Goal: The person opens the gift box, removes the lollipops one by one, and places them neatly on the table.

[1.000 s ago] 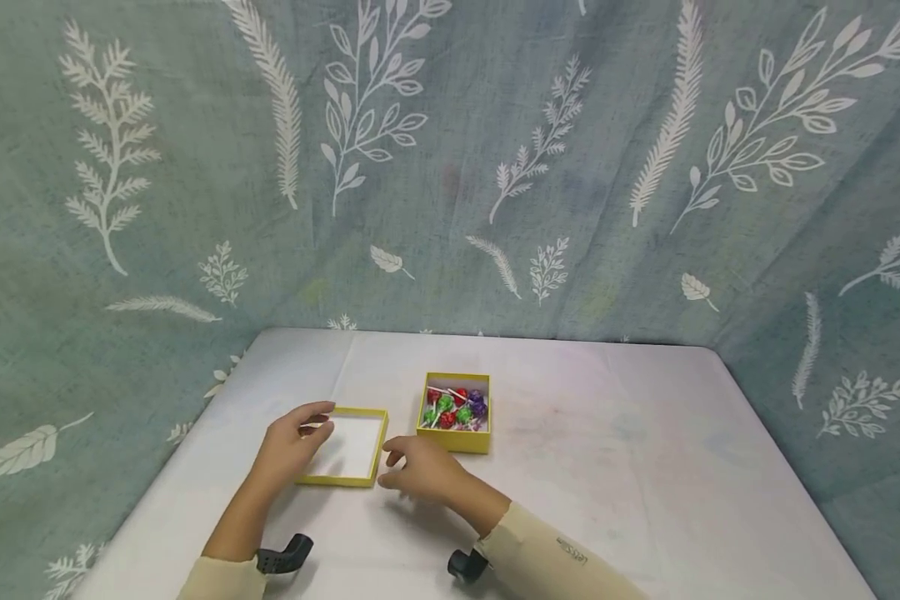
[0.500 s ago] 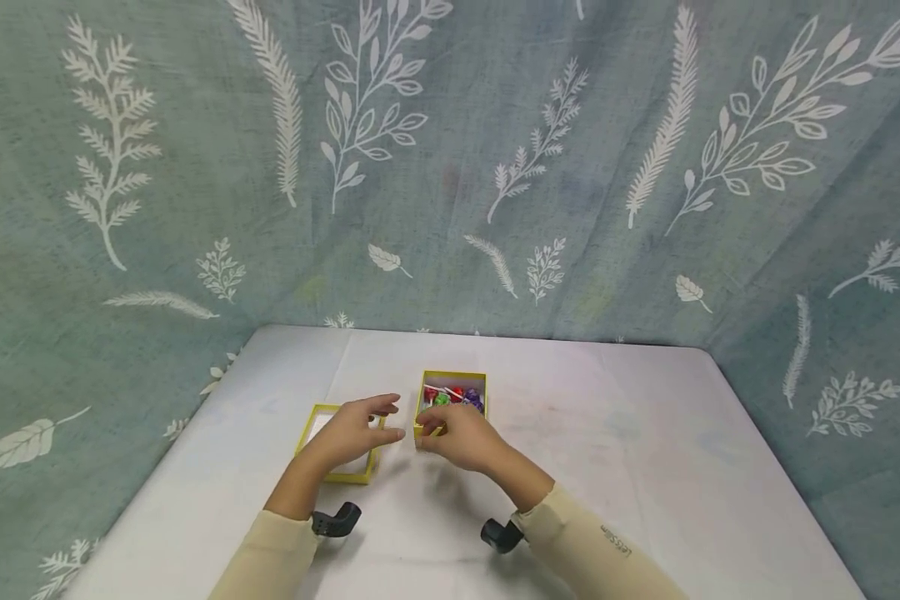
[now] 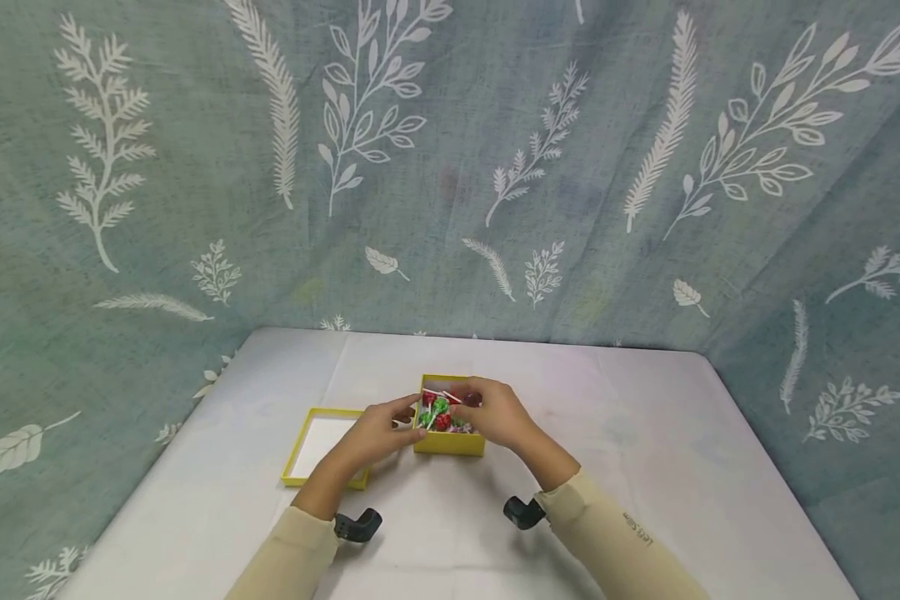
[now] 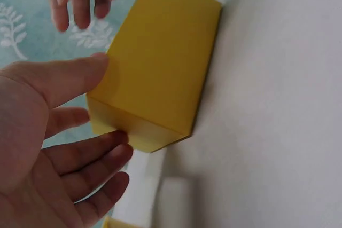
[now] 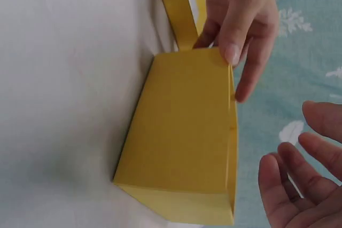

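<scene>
A yellow box [image 3: 448, 444] stands upright on the table with lollipops [image 3: 441, 412] inside, wrapped in red, green and purple. My left hand [image 3: 375, 433] holds its near left corner. In the left wrist view the thumb lies against the front wall near the rim, and the fingers reach the left wall. Over the box's right part hovers my right hand [image 3: 498, 414], fingers spread and slightly bent, holding nothing. It hides some lollipops. The right wrist view shows those right fingers [image 5: 315, 164] apart from the box's open top.
The yellow-edged lid [image 3: 296, 450], white inside, lies on the table left of the box, partly behind the left forearm. A white cloth covers the table [image 3: 630, 467]. Leaf-patterned fabric [image 3: 450, 167] hangs behind it. Each wrist wears a black camera [image 3: 359, 526].
My left hand has moved right from the lid to the box's corner. My right hand has gone right and away from me, from between lid and box to above the lollipops.
</scene>
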The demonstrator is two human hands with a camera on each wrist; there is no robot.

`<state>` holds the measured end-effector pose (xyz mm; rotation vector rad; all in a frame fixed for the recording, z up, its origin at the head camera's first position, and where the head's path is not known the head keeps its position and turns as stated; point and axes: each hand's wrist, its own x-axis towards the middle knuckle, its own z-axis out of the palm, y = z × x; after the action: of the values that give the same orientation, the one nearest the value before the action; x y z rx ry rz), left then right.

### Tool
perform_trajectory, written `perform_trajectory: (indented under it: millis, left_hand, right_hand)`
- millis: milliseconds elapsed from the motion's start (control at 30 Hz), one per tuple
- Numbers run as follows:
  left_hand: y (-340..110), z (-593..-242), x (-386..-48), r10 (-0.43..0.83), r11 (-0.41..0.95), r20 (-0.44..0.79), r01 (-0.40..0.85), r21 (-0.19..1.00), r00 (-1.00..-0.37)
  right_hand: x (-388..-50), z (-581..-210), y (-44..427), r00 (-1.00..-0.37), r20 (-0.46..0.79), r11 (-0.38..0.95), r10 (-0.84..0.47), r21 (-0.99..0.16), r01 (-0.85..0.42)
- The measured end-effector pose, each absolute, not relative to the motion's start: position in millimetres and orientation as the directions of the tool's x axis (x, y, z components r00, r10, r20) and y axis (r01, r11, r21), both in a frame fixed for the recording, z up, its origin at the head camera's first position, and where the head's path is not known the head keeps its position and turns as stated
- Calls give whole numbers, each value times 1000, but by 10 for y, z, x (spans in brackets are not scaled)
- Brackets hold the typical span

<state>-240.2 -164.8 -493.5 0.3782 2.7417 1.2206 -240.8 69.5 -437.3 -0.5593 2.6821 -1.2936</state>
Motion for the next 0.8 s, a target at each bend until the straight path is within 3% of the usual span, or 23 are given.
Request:
perform_trajectory:
  millis: [300,600,800]
  left_hand:
    - [-1417,-4965,-2403,268,577,44,197,793,-962]
    - [-1199,-5070,-2391,247,517,39,166,840,-968]
    - [-1095,-5172,-2372,203,421,46,130,898,-978]
  right_hand:
    - [-2560,-4454,724,-956,-16,601,-293,-781,-171]
    - [-2673,-4559,720,-962,-81,551,-262,-831,-80]
    - [-2749,-4622,723,-962,-82,586,-260,-805,-89]
